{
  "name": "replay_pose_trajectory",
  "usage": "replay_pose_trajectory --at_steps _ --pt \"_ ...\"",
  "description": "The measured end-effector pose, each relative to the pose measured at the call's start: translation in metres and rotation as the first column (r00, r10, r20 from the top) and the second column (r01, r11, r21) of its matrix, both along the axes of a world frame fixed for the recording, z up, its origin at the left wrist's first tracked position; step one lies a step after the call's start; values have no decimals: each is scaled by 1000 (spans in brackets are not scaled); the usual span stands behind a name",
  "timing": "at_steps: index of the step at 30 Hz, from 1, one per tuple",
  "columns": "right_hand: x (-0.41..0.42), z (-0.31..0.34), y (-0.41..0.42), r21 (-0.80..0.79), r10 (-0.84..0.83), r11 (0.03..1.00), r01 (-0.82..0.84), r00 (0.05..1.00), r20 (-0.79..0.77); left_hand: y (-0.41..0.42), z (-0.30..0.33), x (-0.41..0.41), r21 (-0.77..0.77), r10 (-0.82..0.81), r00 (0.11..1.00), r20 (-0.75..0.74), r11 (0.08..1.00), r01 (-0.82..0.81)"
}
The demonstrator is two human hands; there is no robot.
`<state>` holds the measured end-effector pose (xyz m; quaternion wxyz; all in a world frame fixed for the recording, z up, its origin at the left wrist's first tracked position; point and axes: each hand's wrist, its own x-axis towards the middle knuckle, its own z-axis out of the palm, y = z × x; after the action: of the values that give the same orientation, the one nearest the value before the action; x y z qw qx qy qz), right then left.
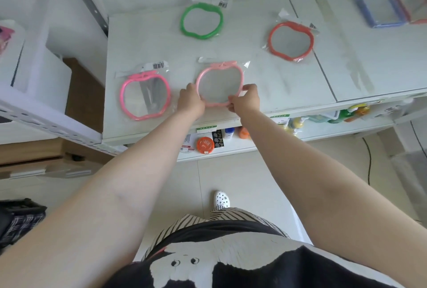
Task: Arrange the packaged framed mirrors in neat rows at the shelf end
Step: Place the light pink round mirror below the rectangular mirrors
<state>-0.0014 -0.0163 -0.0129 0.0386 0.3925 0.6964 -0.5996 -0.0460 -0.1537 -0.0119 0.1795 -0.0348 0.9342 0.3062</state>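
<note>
Fingers of both hands are curled around the near rim of the pale pink mirror (219, 83), which lies flat in its clear wrapper near the front edge of the shelf top (265, 84), roughly midway along the end section. Left hand (190, 98) holds the frame at its lower left; right hand (246, 99) pinches the frame and wrapper at its lower right.

Left to right across the shelf top:

- Bright pink mirror (145, 96): packaged, apple-shaped frame, close to the left edge and the front edge, just beside the pale pink mirror without touching it. A barcode label sits on the wrapper flap at its top.
- Green mirror (201, 20): packaged, near the back edge, well apart from the front pair.
- Red mirror (291, 40): packaged, right of the green one and slightly nearer the front, close to the seam between the shelf panels.
- Blue mirror (379, 8): rectangular frame, at the far right back corner, touching or overlapping a red rectangular mirror (411, 3) beside it, which is cut off by the picture edge.

Below the front edge, a lower shelf (254, 142) carries small goods, including an orange round item (205, 145).
</note>
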Motion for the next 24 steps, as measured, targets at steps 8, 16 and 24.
replay_pose_trajectory --at_steps 8,16,24 --pt "56 24 -7 -94 -137 987 133 990 -37 -30 15 18 173 46 993 110 983 -64" --pt "142 25 -24 -126 -293 952 280 951 -103 -36 16 64 591 -32 920 391 775 -224" --pt "241 32 12 -169 -503 859 483 857 -112 21 11 133 659 -333 850 408 752 -22"
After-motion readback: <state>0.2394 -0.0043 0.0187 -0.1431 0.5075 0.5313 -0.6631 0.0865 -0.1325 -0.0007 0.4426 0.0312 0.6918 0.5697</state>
